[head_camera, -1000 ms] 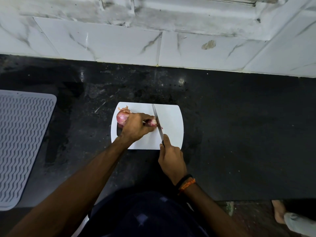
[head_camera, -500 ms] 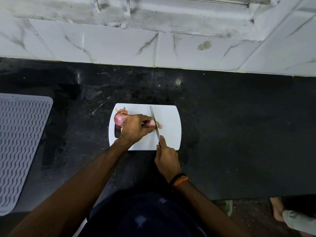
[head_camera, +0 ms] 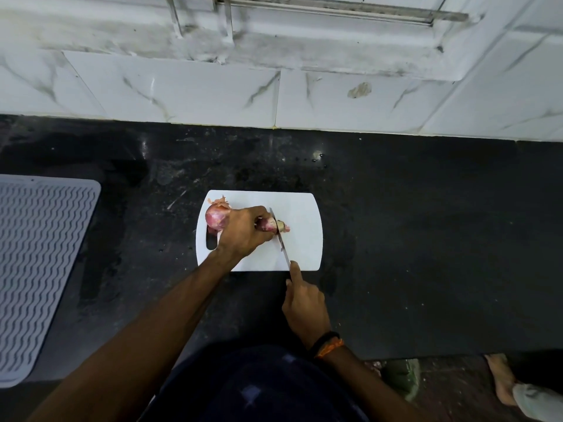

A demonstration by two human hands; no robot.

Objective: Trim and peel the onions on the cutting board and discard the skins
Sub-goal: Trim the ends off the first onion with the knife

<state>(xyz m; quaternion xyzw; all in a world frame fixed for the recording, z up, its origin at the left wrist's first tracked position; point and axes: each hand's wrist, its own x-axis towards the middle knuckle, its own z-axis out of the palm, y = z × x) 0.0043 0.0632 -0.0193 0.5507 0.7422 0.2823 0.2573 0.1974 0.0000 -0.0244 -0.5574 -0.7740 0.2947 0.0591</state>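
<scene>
A: While the left hand (head_camera: 243, 231) curled over the onion (head_camera: 269, 224), where did the blade sit?

B: Knife (head_camera: 281, 242) ran across the onion's right end, just inside the pale tip (head_camera: 283, 228). Looked like the trim cut, blade close to the knuckles so only the end would come off.

A: Left fingers (head_camera: 259, 213)?

B: Curled round the onion, pressing it onto the cutting board (head_camera: 301, 233). Probably to stop it rolling under the blade. Most of that onion was hidden under the hand.

A: Right hand (head_camera: 306, 303)?

B: Wrapped on the knife handle, forefinger stretched forward along the spine, likely to steer the cut. Handle itself was hidden by the hand.

A: Second onion?

B: Yes, a second onion (head_camera: 217, 220) lay at the board's left edge, just beside the left hand, papery skin (head_camera: 221, 202) loose at its far side. Parked out of the knife's path, I'd judge. Could not tell if it touched the hand.

A: Board position?

B: Middle of the dark counter (head_camera: 426, 239), straight ahead of the person, handle slot (head_camera: 211, 242) on the left. Grey ribbed mat (head_camera: 39, 263) was well apart to the left.

A: Progress?

B: Early, I'd say. Skins on, nothing discarded in view.
</scene>
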